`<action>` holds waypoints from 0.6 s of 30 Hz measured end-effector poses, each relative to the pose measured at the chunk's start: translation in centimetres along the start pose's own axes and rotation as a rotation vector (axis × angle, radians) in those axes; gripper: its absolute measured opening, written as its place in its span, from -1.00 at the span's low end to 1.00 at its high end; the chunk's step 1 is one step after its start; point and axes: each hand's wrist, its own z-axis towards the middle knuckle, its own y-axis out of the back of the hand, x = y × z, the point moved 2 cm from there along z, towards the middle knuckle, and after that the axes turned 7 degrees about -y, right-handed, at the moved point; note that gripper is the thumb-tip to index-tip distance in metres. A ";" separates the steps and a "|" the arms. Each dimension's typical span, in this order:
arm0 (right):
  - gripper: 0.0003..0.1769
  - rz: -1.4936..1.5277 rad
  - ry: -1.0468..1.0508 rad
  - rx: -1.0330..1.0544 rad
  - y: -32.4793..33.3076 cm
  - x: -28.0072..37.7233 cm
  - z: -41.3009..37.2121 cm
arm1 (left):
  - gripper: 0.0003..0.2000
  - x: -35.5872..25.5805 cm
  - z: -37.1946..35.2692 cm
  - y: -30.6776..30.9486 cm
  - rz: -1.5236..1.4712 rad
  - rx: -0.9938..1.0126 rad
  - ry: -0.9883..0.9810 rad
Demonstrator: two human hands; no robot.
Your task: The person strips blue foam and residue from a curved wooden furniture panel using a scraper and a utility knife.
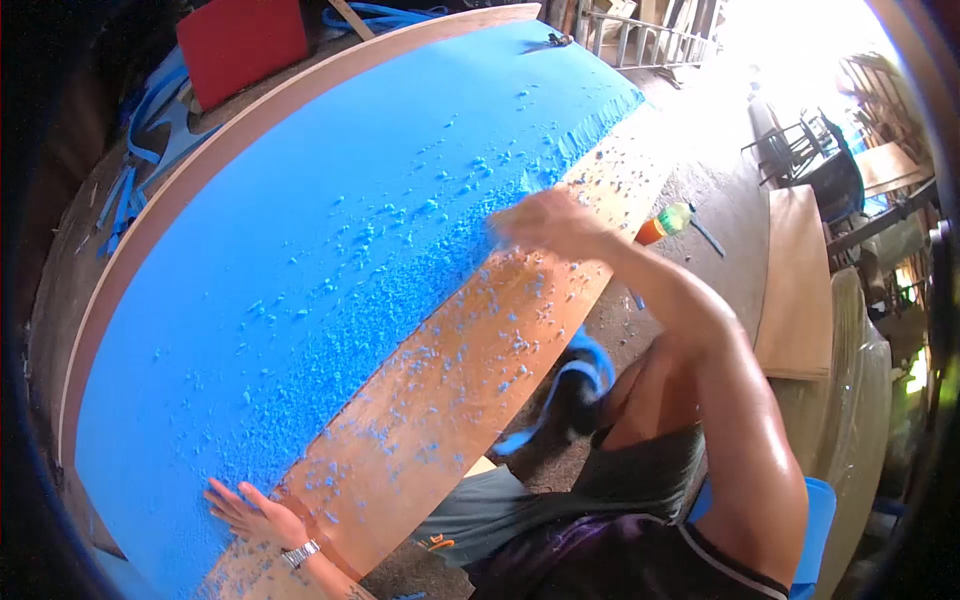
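Note:
A large blue foam sheet [300, 200] lies across the work surface, with crumbled blue foam bits [370, 300] thickest along its near edge. Beside that edge runs a brown wooden board [410, 430], sprinkled with more crumbs. My left hand [255, 515], with a metal watch on the wrist, rests flat with spread fingers where foam and board meet at the near end. Farther along the same edge is my right hand [548, 222], smeared by motion. Whether anything is in its fingers I cannot make out.
A thin wooden strip [190, 150] borders the sheet's far side. A small dark object [560, 40] sits at the far corner. On the floor are a bottle with orange contents [665, 222], blue foam offcuts [125, 205] and a wooden panel [795, 290]. A red panel [243, 50] stands behind.

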 end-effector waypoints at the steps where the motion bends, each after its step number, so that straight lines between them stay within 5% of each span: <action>1: -0.61 -0.197 -0.102 0.085 2.6 -2.0 -2.1 | -0.34 0.0 -0.1 -0.1 0.005 0.007 0.003; 2: -0.62 -0.337 -0.268 0.124 4.4 -3.5 -4.1 | -0.34 -0.1 -0.1 -0.1 0.011 0.009 0.008; 3: -0.62 -0.480 -0.296 -0.053 5.1 -4.3 -5.7 | -0.34 -0.2 0.1 0.1 0.021 0.009 0.009; 4: -0.62 0.099 -0.383 -0.007 3.6 -5.8 -5.0 | -0.34 -0.5 0.3 0.4 0.083 0.028 0.028; 7: -0.64 -0.058 -0.094 0.071 2.8 -1.1 1.3 | -0.35 -1.6 0.6 0.2 0.169 0.034 0.002; 8: -0.64 0.219 -0.012 0.146 2.3 0.7 3.6 | -0.35 -1.3 0.8 -0.3 0.137 0.000 -0.050; 9: -0.59 0.026 0.054 -0.183 0.9 1.3 3.1 | -0.35 -1.7 0.6 -0.5 0.111 -0.032 -0.102; 11: -0.55 0.039 0.105 -0.121 1.1 -2.0 2.1 | -0.37 -8.6 -0.4 1.3 -0.115 -0.027 -0.253; 13: -0.57 -0.071 -0.161 0.162 0.9 -9.9 -0.8 | -0.37 -15.1 -1.3 1.9 -0.275 -0.101 -0.419; 16: -0.56 -0.213 -0.185 -0.077 1.8 -21.7 -7.4 | -0.36 -23.4 -2.8 -0.6 -0.329 -0.030 -0.508; 18: -0.62 -0.278 -0.204 -0.276 3.5 -20.2 -6.8 | -0.36 -28.4 -3.6 -2.3 -0.204 0.068 -0.475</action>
